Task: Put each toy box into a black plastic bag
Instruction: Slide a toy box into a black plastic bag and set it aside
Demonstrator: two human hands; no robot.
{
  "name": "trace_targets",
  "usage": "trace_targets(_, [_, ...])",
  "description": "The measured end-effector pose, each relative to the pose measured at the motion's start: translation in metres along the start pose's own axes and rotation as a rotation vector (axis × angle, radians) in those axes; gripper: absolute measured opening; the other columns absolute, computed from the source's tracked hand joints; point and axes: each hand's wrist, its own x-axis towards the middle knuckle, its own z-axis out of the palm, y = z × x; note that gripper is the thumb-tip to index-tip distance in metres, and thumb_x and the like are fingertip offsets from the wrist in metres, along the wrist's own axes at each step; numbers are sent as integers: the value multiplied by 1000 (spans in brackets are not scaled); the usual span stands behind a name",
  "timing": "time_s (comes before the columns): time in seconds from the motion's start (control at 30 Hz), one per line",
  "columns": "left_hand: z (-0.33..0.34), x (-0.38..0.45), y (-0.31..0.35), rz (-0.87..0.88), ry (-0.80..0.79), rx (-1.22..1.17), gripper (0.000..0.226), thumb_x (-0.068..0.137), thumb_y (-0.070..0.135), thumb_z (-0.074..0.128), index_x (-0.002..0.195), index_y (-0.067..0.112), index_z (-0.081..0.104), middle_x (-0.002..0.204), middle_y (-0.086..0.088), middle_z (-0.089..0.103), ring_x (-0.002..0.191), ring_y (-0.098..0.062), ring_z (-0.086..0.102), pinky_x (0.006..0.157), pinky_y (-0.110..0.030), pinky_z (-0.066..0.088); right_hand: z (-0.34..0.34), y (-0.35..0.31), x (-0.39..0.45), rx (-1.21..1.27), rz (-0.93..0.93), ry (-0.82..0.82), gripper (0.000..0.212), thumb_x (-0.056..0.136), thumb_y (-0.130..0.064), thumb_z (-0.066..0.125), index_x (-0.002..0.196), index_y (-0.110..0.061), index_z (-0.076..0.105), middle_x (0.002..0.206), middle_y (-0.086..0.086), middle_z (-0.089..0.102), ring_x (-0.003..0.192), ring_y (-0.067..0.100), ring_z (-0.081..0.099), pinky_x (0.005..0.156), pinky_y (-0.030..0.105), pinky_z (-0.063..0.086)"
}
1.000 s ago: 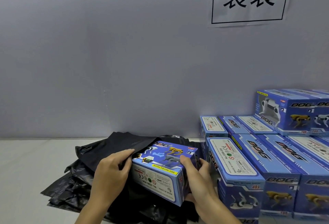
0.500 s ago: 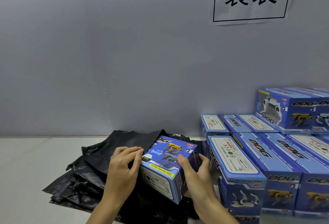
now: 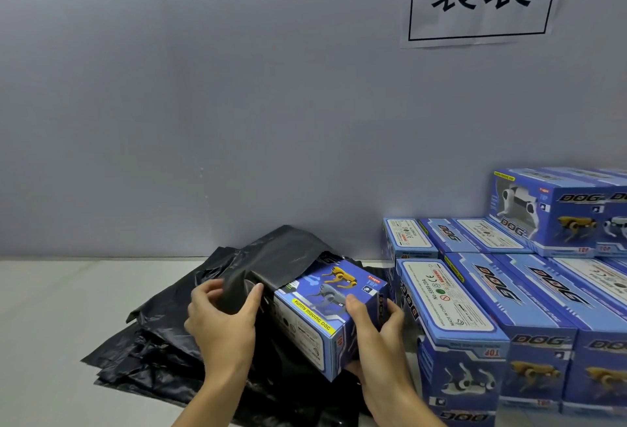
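A: Where does the toy dog box (image 3: 330, 311) lie from each hand?

B: It sits between them. The right hand (image 3: 376, 335) is curled round the box's near right end, thumb on the top face, fingers wrapped on the end panel. The left hand (image 3: 222, 318) is just to the box's left, pinching the raised lip of the black plastic bag (image 3: 271, 257) between thumb and fingers.

A: So neither hand is slack?

B: No. One grips the box, the other grips plastic. The bag's lip already drapes over the box's far left corner.

A: Which way does the long axis run?

B: From the right hand away and to the left, towards the left hand and the bag mouth it holds up. The box is tilted, its far end under the film, its near end resting over the pile of spare bags (image 3: 149, 355) on the table (image 3: 68, 291).

A: Then the coming move turns on that line?

B: I judge so. The right hand is behind the box and best placed to push along the axis; the left only needs to keep the mouth lifted and wide. A corner snagging the thin film looks the likeliest trouble.

A: And the rest?

B: The stacked toy dog boxes (image 3: 529, 307) stand just right of the right hand, unbagged.
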Motion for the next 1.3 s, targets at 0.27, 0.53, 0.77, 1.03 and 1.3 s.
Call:
trace_targets(0.27, [4,7,-3,-255,-165,-337,10,98,32,60,102,35,68,121,6,67,116,-13,60,100,-31,44,0,3,0,-22,-28,-2,44,82,-33,76,110,-42,44,100,-3,70,92,21,72,78,49,61])
trace_targets(0.53, [4,2,-3,-44,-294,-104,23,94,18,65,112,31,71,140,-12,51,134,-24,46,114,-47,37,2,6,-3,-82,-58,-36,50,80,-31,79,106,-48,41,87,-14,74,86,17,74,87,53,58])
trace_targets(0.77, [7,-27,14,45,-484,-43,23,92,26,68,107,42,72,138,10,43,132,-3,40,102,-23,34,2,8,1,-12,-105,80,63,78,-35,80,122,-41,36,102,-10,68,92,11,70,91,48,57])
trace_targets(1.03, [6,-23,15,-33,-317,-157,6,88,32,73,93,33,76,117,-1,63,110,-10,59,96,-27,47,4,11,1,-4,-171,63,61,80,-33,79,121,-43,35,103,-11,65,76,-7,68,75,28,51])
trace_targets(1.3, [5,-4,7,-467,-326,-294,122,49,51,93,148,20,29,141,-9,51,121,-29,58,104,-49,47,21,11,-3,41,-217,71,54,85,-22,76,122,-33,39,103,-6,65,72,-9,66,55,7,49])
